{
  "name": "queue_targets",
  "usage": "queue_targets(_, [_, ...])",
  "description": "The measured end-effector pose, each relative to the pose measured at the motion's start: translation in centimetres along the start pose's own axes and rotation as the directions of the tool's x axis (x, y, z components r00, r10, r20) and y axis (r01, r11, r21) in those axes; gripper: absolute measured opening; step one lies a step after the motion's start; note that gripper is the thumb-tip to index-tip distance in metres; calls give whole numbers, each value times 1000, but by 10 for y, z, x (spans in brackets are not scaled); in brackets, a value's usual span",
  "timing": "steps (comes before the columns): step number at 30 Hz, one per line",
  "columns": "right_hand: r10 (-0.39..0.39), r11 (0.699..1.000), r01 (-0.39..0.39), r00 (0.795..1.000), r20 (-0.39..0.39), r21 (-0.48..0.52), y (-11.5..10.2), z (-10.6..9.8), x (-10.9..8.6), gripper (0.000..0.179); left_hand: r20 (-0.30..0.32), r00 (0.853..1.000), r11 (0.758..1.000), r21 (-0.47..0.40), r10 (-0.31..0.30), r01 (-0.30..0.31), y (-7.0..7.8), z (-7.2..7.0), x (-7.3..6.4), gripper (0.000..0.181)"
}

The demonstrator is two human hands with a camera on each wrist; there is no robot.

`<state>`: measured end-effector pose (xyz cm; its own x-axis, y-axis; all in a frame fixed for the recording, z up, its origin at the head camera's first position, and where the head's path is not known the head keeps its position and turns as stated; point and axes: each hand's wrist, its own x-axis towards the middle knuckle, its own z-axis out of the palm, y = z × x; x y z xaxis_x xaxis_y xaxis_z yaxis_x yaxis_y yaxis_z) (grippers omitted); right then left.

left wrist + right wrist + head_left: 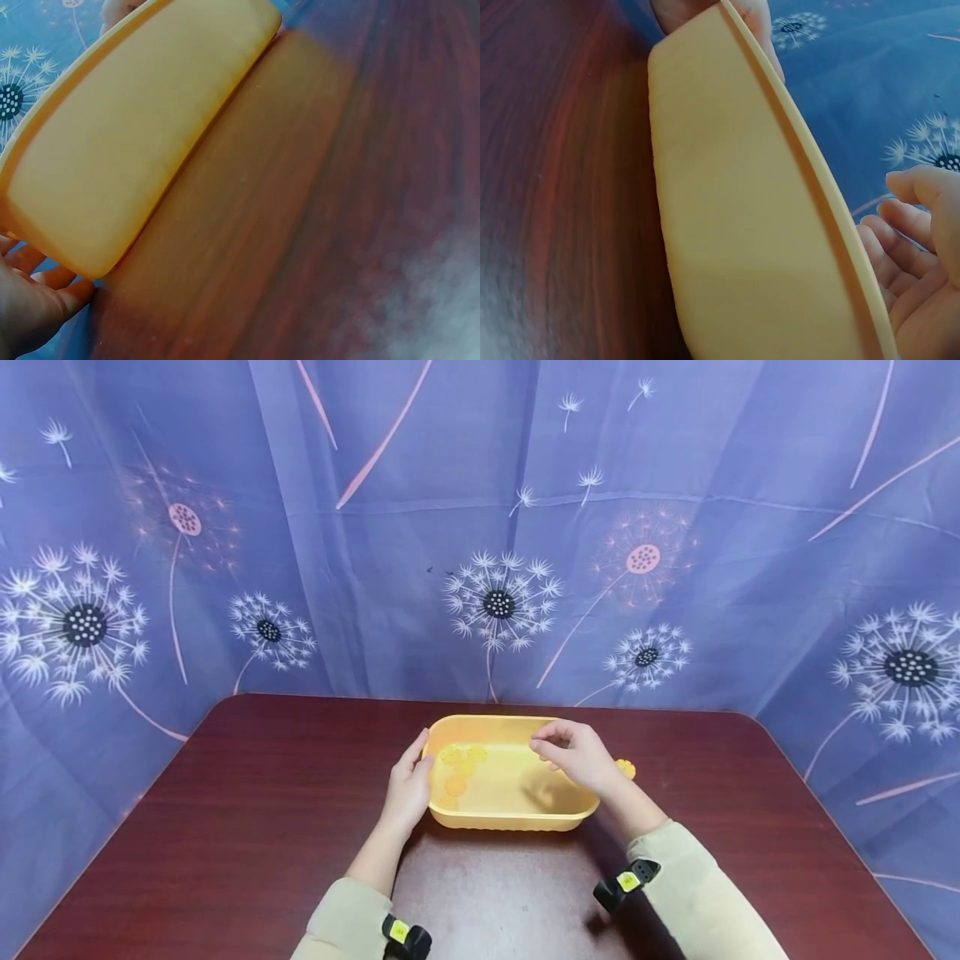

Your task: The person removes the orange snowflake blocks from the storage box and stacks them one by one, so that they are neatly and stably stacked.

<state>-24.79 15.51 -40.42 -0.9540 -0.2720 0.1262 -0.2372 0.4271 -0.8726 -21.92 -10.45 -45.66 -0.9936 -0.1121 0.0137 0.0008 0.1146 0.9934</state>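
A yellow plastic basin (pixel 510 821) sits on the table with several small yellow and orange pieces (pixel 454 785) lying inside at its left end. My left hand (pixel 408 789) grips the basin's left end, thumb at the rim and fingers along the outer wall; the left wrist view shows those fingers (pixel 71 296) against the wall. Over the basin's right part hovers my right hand (pixel 573 753), its fingers loosely bent. In the right wrist view a gap shows between the thumb and fingers (pixel 900 247), with nothing visible in it. Another small scalloped yellow piece (pixel 626 768) lies beside the right wrist.
The dark red-brown wooden table (pixel 225 827) reaches back to a blue curtain (pixel 420 568) with a dandelion print, which hangs along the back and both sides. A black wrist camera (pixel 626 885) is strapped at each sleeve.
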Motion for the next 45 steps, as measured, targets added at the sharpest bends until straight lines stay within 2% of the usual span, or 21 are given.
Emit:
queue_targets(9, [-77, 996, 79, 996, 50, -42, -7, 23, 1, 19, 0, 1000, 1000, 5, -2, 2, 0, 0, -2, 49])
queue_targets(15, [-59, 996, 66, 990, 128, -55, -12, 41, 1, 26, -4, 999, 999, 21, -43, 43, -4, -3, -8, 49])
queue_targets(22, [-98, 991, 113, 975, 200, -66, -12, 59, 5, 28, 0, 1000, 1000, 5, -9, 9, -4, -3, -10, 48])
queue_targets(34, [-123, 971, 173, 953, 276, -165, -32, 67, 14, 25, -4, 1000, 1000, 9, -11, 11, 1, -2, -4, 48])
queue_targets(45, [-120, 960, 192, 940, 321, -202, -34, 83, 16, 19, -10, 1000, 1000, 2, 0, 0, 0, 1, -3, 47])
